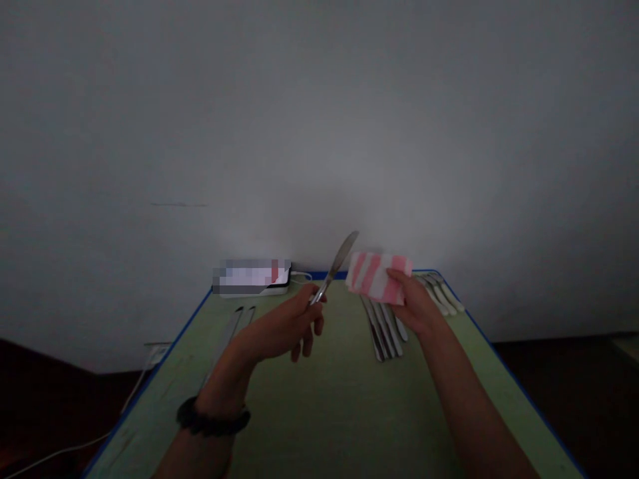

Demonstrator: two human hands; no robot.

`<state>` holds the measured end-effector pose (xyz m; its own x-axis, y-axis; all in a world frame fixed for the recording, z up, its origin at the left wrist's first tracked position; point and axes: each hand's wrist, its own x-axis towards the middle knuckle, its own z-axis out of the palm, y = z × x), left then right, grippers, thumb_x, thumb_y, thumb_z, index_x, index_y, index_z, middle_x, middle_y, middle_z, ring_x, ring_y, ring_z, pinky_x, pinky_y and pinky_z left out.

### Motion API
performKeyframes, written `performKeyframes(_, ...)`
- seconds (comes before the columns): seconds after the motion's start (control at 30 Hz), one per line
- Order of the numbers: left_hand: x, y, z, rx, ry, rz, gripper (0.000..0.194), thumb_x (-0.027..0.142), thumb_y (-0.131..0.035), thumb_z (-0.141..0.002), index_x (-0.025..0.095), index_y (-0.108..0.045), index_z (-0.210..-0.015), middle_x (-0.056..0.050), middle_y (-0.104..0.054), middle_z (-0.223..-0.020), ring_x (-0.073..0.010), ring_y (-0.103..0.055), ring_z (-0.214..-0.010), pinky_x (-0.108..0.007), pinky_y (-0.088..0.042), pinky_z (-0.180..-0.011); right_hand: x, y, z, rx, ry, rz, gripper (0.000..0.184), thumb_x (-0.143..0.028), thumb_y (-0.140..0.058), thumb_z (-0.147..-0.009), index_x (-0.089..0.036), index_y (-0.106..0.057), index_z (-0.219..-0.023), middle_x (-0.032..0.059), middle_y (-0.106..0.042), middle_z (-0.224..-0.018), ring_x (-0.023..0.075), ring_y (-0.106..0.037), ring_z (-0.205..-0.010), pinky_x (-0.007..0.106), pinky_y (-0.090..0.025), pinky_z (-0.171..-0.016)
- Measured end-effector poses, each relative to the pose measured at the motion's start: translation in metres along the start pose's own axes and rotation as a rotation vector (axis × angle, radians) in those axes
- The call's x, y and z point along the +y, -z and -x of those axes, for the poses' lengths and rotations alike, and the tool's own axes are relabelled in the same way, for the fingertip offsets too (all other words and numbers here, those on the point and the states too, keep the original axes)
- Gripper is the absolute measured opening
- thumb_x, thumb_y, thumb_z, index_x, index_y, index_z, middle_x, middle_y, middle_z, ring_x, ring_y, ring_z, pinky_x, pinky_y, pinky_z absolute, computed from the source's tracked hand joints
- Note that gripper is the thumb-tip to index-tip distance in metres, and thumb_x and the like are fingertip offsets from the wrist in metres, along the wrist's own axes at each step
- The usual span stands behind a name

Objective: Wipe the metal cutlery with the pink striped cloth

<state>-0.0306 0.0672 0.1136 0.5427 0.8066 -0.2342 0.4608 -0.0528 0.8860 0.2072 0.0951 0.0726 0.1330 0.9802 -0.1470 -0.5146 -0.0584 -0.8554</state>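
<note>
My left hand is closed round the handle of a table knife, whose blade points up and to the right, lifted above the green table. My right hand grips a folded pink-and-white striped cloth, held just right of the blade without touching it. A dark bead bracelet sits on my left wrist. Below the cloth several knives lie side by side on the table.
Two knives lie at the table's left. Several pale-handled pieces of cutlery lie at the far right corner. A phone with a white cable rests at the far edge against the white wall. Blue trim edges the table.
</note>
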Motion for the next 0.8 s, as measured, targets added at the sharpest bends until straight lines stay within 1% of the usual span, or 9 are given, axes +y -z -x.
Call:
performKeyframes(0.07,-0.001,-0.003,-0.005,0.041,-0.047,-0.031,0.023,0.042,-0.032,-0.092,0.022,-0.04,-0.1,0.005,-0.049,-0.07,-0.0088,-0.048,-0.046,-0.019,-0.038,-0.039,0.0,-0.012,0.005,-0.01,-0.013,-0.105,0.016,-0.021,-0.062,-0.071,-0.02,-0.063,-0.088,0.0018,-0.072,-0.085,0.0173,-0.066,-0.08,0.03,-0.052,-0.075)
performKeyframes(0.13,-0.002,-0.008,-0.012,0.096,-0.101,-0.066,0.024,0.041,-0.033,-0.091,0.02,-0.045,-0.093,0.005,-0.048,-0.064,-0.0087,-0.044,-0.048,-0.019,-0.037,-0.043,0.0,-0.027,0.015,-0.072,-0.006,-0.164,0.02,-0.024,-0.063,-0.072,-0.019,-0.063,-0.091,0.0024,-0.071,-0.088,0.0181,-0.065,-0.084,0.031,-0.051,-0.079)
performKeyframes(0.2,-0.003,-0.014,-0.018,0.136,-0.136,-0.096,0.026,0.04,-0.033,-0.091,0.019,-0.048,-0.086,0.005,-0.047,-0.061,-0.0094,-0.043,-0.05,-0.02,-0.036,-0.045,0.001,-0.04,0.026,-0.178,0.01,-0.204,0.026,-0.034,-0.062,-0.075,-0.018,-0.063,-0.095,0.004,-0.07,-0.091,0.0196,-0.064,-0.09,0.032,-0.05,-0.083)
performKeyframes(0.27,-0.001,-0.021,-0.022,0.159,-0.141,-0.108,0.027,0.039,-0.032,-0.091,0.019,-0.047,-0.079,0.004,-0.047,-0.06,-0.0096,-0.043,-0.05,-0.02,-0.035,-0.045,0.001,-0.05,0.035,-0.247,0.007,-0.221,0.039,-0.052,-0.052,-0.08,-0.018,-0.063,-0.093,0.0063,-0.07,-0.091,0.022,-0.062,-0.093,0.034,-0.049,-0.082)
performKeyframes(0.33,0.004,-0.026,-0.023,0.16,-0.119,-0.082,0.027,0.038,-0.032,-0.091,0.02,-0.046,-0.077,0.005,-0.046,-0.06,-0.0094,-0.041,-0.048,-0.02,-0.034,-0.043,0.001,-0.053,0.039,-0.236,0.02,-0.205,0.046,-0.06,-0.043,-0.082,-0.018,-0.062,-0.088,0.0079,-0.069,-0.089,0.0234,-0.062,-0.093,0.036,-0.049,-0.079)
performKeyframes(0.43,0.01,-0.031,-0.023,0.111,-0.067,-0.028,0.033,0.042,-0.028,-0.092,0.019,-0.048,-0.079,0.006,-0.041,-0.056,-0.0088,-0.038,-0.044,-0.02,-0.031,-0.041,0.001,-0.05,0.035,-0.152,0.073,-0.116,0.033,-0.05,-0.046,-0.082,-0.02,-0.06,-0.083,0.0062,-0.068,-0.082,0.0218,-0.062,-0.083,0.035,-0.049,-0.074)
performKeyframes(0.53,0.012,-0.035,-0.022,0.04,-0.066,-0.068,0.039,0.045,-0.027,-0.092,0.018,-0.052,-0.078,0.005,-0.042,-0.055,-0.0092,-0.039,-0.045,-0.02,-0.032,-0.043,0.006,-0.043,0.028,-0.102,0.063,-0.025,0.023,-0.043,-0.052,-0.08,-0.02,-0.056,-0.078,0.0025,-0.063,-0.07,0.0176,-0.058,-0.067,0.031,-0.048,-0.065)
performKeyframes(0.7,0.016,-0.037,-0.017,-0.064,-0.09,-0.143,0.021,0.032,-0.038,-0.087,0.018,-0.053,-0.084,0.003,-0.05,-0.063,-0.01,-0.046,-0.053,-0.02,-0.037,-0.047,0.017,-0.038,0.023,-0.029,0.051,-0.066,0.027,-0.044,-0.064,-0.073,-0.02,-0.052,-0.07,-0.0039,-0.051,-0.056,0.0107,-0.044,-0.049,0.023,-0.039,-0.047)
performKeyframes(0.8,0.019,-0.031,-0.009,-0.187,-0.053,-0.145,0.021,0.032,-0.038,-0.087,0.018,-0.052,-0.095,0.003,-0.054,-0.067,-0.0093,-0.047,-0.051,-0.019,-0.038,-0.044,0.017,-0.038,0.024,0.015,0.129,-0.092,0.028,-0.045,-0.066,-0.071,-0.021,-0.053,-0.072,-0.0043,-0.051,-0.057,0.011,-0.046,-0.05,0.023,-0.039,-0.047)
